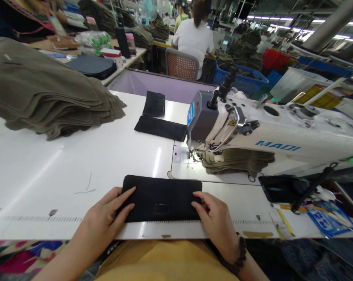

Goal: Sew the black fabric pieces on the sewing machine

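A black rectangular fabric piece lies near the table's front edge, with a small stitched rectangle outlined on its lower part. My left hand grips its left end, index finger and thumb on top and the other fingers partly hidden. At the opposite end, my right hand pinches the right edge between thumb and fingers. Just beyond the piece stands a white sewing machine, its needle area lit. Two more black fabric pieces, a long one and a shorter one, lie left of the machine head.
A tall stack of olive fabric pieces fills the left of the white table. More olive fabric sits under the machine arm. To the right are a dark phone-like slab and a blue packet. A person sits ahead.
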`<state>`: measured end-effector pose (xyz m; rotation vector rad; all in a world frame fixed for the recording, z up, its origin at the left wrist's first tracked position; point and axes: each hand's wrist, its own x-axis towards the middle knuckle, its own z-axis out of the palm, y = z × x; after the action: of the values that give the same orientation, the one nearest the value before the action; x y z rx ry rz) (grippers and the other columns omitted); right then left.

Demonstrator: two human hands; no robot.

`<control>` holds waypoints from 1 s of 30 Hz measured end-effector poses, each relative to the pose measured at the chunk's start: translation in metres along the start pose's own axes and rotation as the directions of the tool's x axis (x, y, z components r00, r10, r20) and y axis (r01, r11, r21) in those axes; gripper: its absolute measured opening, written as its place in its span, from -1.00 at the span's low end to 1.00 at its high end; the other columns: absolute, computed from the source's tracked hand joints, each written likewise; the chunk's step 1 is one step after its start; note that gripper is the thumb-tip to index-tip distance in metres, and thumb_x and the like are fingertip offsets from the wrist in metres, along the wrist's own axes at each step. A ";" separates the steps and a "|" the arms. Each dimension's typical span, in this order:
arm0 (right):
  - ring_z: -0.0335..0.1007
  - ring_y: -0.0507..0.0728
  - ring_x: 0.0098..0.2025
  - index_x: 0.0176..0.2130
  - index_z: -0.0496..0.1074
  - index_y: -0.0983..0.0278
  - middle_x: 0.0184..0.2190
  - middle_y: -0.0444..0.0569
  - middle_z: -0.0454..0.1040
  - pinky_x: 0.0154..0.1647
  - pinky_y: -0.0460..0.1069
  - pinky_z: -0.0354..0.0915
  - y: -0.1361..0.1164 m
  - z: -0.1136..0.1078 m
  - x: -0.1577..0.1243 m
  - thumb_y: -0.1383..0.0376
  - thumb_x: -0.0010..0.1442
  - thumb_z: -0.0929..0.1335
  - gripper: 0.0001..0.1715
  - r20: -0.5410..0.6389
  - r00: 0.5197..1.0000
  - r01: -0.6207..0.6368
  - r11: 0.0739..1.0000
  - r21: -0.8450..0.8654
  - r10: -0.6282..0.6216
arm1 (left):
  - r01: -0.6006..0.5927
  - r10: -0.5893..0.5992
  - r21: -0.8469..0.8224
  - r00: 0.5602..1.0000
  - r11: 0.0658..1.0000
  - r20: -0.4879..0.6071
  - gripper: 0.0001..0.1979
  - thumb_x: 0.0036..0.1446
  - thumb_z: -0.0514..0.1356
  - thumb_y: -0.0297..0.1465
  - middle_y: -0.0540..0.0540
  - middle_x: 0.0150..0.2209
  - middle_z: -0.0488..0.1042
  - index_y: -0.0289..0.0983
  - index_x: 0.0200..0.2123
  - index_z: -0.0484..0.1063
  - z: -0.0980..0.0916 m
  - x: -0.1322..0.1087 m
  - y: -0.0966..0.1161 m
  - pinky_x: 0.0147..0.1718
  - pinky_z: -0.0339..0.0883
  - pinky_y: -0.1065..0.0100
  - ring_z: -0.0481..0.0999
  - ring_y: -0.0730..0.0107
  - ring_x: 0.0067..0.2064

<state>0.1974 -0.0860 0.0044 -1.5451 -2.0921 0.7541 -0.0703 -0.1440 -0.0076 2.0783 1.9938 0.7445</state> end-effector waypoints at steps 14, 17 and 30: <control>0.42 0.14 -0.34 -0.19 0.45 0.34 -0.34 0.04 0.52 -0.27 0.02 0.34 0.000 0.002 0.006 0.33 0.10 0.25 -0.71 0.032 0.999 -0.020 1.000 -0.006 0.020 | 0.051 -0.050 -0.049 0.999 0.997 0.015 -0.65 0.10 0.03 -0.16 -0.04 -0.26 0.41 -0.19 -0.14 0.41 0.002 -0.003 -0.005 -0.28 0.37 0.49 0.48 0.41 -0.30; 0.42 0.14 -0.32 -0.18 0.45 0.34 -0.32 0.05 0.51 -0.25 0.03 0.33 0.000 0.002 0.006 0.33 0.10 0.25 -0.71 0.035 0.999 -0.022 1.000 -0.011 0.022 | 0.059 -0.058 -0.054 0.998 0.997 0.013 -0.65 0.09 0.03 -0.16 -0.04 -0.27 0.42 -0.19 -0.15 0.42 0.002 -0.002 -0.004 -0.29 0.38 0.49 0.49 0.41 -0.31; 0.40 0.14 -0.42 -0.17 0.46 0.34 -0.37 0.04 0.51 -0.34 0.02 0.35 0.005 0.004 0.007 0.28 0.11 0.23 -0.66 0.055 0.998 0.004 0.997 -0.080 0.000 | 0.151 -0.144 -0.106 0.987 0.983 0.069 -0.65 0.11 0.03 -0.19 -0.07 -0.27 0.40 -0.25 -0.13 0.39 -0.002 0.000 0.002 -0.28 0.38 0.45 0.47 0.40 -0.31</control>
<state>0.1969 -0.0786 -0.0020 -1.5806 -2.1877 0.7285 -0.0691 -0.1448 -0.0048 1.8458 1.9989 0.7363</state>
